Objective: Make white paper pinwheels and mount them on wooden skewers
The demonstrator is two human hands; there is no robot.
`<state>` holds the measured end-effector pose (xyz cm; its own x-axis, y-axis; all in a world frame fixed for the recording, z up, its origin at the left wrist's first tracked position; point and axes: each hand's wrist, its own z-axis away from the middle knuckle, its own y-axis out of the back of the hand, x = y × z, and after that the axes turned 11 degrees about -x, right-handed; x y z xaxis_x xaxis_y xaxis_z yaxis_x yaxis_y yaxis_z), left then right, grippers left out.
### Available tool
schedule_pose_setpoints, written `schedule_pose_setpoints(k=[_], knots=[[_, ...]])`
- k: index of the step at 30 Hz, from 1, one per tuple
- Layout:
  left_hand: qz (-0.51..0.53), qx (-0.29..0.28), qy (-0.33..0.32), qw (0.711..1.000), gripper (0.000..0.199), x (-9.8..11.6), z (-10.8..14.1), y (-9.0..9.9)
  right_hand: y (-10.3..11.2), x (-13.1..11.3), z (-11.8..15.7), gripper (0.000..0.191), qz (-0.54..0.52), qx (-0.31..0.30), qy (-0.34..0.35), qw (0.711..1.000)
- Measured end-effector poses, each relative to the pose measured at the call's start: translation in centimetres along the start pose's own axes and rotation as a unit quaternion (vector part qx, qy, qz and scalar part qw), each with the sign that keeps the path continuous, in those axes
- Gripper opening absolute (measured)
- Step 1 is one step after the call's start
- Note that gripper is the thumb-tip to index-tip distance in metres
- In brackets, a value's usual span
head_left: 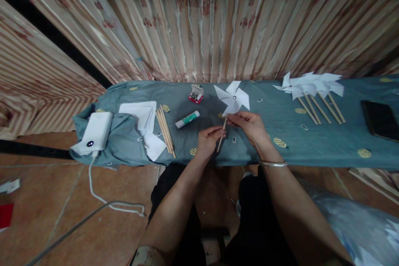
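A white paper pinwheel (234, 98) on a thin wooden stick (220, 143) is between my hands, over the middle of the cloth-covered table. My left hand (209, 140) is closed around the stick's lower part. Higher up, the fingers of my right hand (247, 124) pinch the stick just below the paper blades. A pin head shows at the pinwheel's centre. Left of my hands lies a glue stick (187, 119) with a green label. Behind it stands an opened small red box (195, 94) of pins.
Loose wooden sticks (165, 131) lie beside folded white paper sheets (149, 122). A white power bank (98, 131) with a cable sits at the left end. Several finished pinwheels (311, 85) lie at right, near a black phone (380, 119). A pleated curtain (199, 25) hangs behind the table.
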<state>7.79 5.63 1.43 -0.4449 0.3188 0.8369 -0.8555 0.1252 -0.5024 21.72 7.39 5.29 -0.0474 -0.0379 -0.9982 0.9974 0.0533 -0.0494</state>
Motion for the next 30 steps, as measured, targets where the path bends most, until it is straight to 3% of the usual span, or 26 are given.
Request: schedule_pose_setpoints(k=[5, 12, 14, 18, 30], knots=[[0.004, 0.0, 0.0, 1.0, 0.035, 0.0, 0.1, 0.0, 1.3, -0.4, 0.2, 0.034, 0.006, 0.022, 0.015, 1.0], [-0.004, -0.007, 0.001, 1.0, 0.037, 0.1, 0.3, 0.1, 4.6, -0.3, -0.7, 0.024, -0.024, 0.209, 0.097, 0.973], [-0.004, -0.011, 0.003, 1.0, 0.036, 0.1, 0.3, 0.1, 5.1, -0.1, -1.1, 0.02, -0.006, 0.231, 0.111, 0.967], [-0.006, -0.013, 0.008, 1.0, 0.031, 0.2, 0.3, 0.0, 5.3, 0.4, -1.6, 0.022, 0.028, 0.21, 0.106, 0.971], [-0.009, -0.008, 0.005, 1.0, 0.034, 0.3, 0.4, 0.0, 4.7, -0.1, -1.3, 0.028, -0.035, 0.186, 0.071, 0.979]])
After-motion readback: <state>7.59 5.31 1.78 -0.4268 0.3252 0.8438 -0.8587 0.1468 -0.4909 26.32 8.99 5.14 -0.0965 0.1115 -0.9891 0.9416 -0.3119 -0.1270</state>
